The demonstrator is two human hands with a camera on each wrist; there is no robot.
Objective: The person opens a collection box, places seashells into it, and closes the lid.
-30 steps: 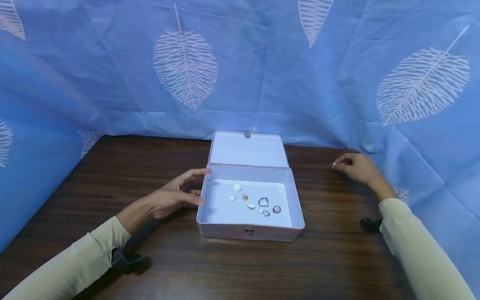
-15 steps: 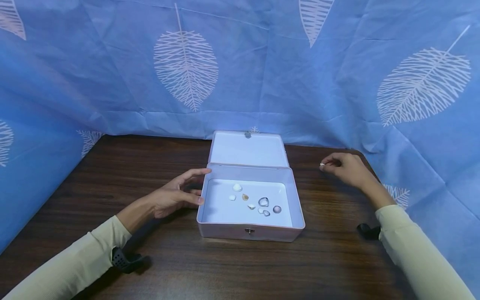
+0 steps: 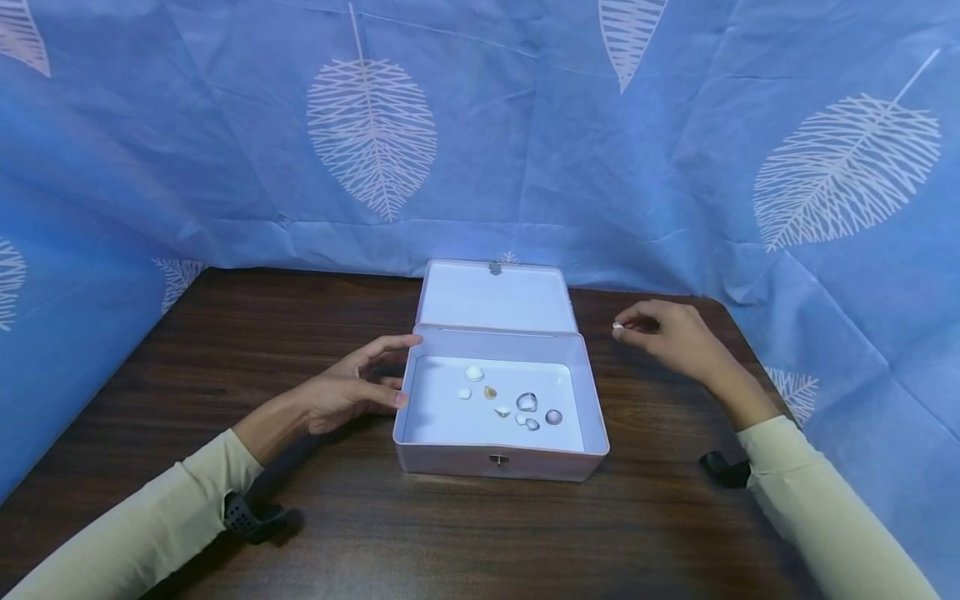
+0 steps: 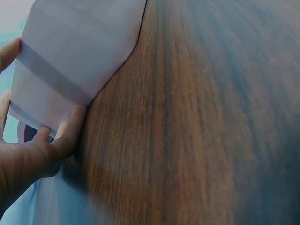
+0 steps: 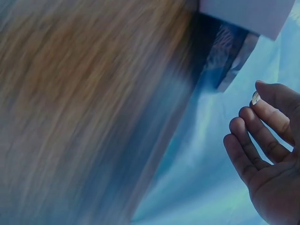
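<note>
A pale metal box (image 3: pixel 495 463) stands on the table with its lid (image 3: pixel 495 296) tipped back. On its white floor lie several small shells, among them a white shell (image 3: pixel 474 373), a yellowish shell (image 3: pixel 490 392) and a round purplish shell (image 3: pixel 553 417). My left hand (image 3: pixel 352 387) rests on the box's left side, thumb and forefinger spread along the rim; the left wrist view shows other fingers against the outer wall. To the right of the lid, my right hand (image 3: pixel 671 337) pinches a small white shell (image 5: pixel 255 98) between thumb and forefinger, above the table.
The dark wooden table (image 3: pixel 300 533) meets a blue leaf-patterned cloth (image 3: pixel 480 167) behind the box and at both sides. A small clasp (image 3: pixel 498 460) sits on the box's front. Black straps (image 3: pixel 251 521) hang beneath both sleeves.
My right hand has moved left toward the box, carrying the small white shell. The left hand, the box and the shells inside it have stayed put.
</note>
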